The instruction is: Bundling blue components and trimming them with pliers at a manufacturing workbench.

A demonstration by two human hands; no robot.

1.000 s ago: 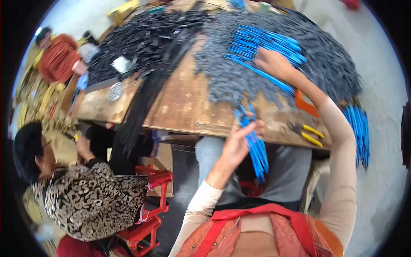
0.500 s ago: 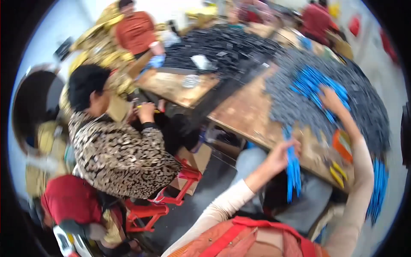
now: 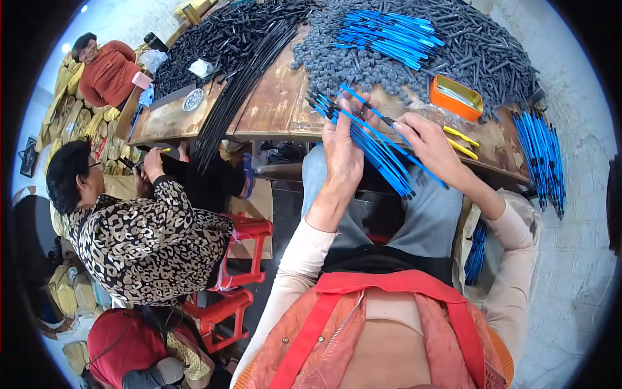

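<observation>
My left hand is closed around a bunch of slender blue rods with black ends, held above my lap at the table's front edge. With the fingertips of my right hand I pinch one blue rod at a dark fitting. That rod slants across the others, its upper end by my left fingers. Beyond my hands, a pile of more blue rods lies on a heap of small grey plastic parts.
An orange tin and yellow-handled pliers lie on the wooden table. Another blue bundle hangs over its right edge. Black rods cross the table on the left. A seated co-worker is at my left, beside red stools.
My right hand has come back from the blue pile to my left hand and now pinches a rod. The left hand's bunch has risen and tilted. The view has turned right and steadied.
</observation>
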